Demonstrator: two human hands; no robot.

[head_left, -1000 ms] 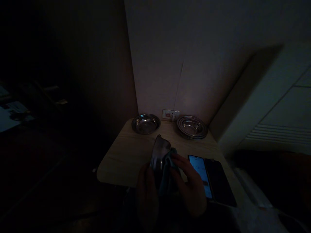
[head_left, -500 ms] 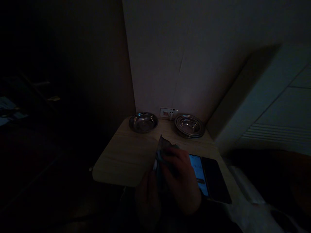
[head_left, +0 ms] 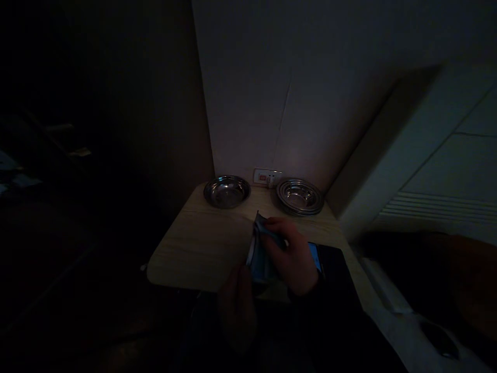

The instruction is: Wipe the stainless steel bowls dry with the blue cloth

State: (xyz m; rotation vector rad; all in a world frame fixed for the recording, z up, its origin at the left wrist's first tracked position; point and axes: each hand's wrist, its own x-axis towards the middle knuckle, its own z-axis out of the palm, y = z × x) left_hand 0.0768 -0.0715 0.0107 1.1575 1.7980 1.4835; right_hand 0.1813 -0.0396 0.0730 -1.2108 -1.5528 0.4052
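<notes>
In dim light, my right hand (head_left: 293, 254) is closed on a bluish, cloth-like piece (head_left: 262, 267) above the wooden table. Its thumb and fingers pinch the upper part, where a thin dark corner sticks up. A pale strip runs down the left edge of the piece. My left hand (head_left: 236, 305), lower and at the table's front edge, has its fingertips pressed together at the lower left edge of the same piece. Whether the cloth wraps something flat cannot be made out. Partly behind my right wrist lies a phone with a lit screen (head_left: 315, 256) and a dark cover.
A shiny metal bowl (head_left: 227, 192) stands at the back left of the table (head_left: 182, 259). A stack of several metal bowls (head_left: 300, 198) is at the back right. Between them, a wall socket (head_left: 267, 176) holds a plug. A pale cabinet (head_left: 435, 155) rises at the right.
My right hand has moved up slightly and tilted, showing more of the bluish piece and covering more of the phone screen. My left hand stays low at its edge. The view has shifted slightly.
</notes>
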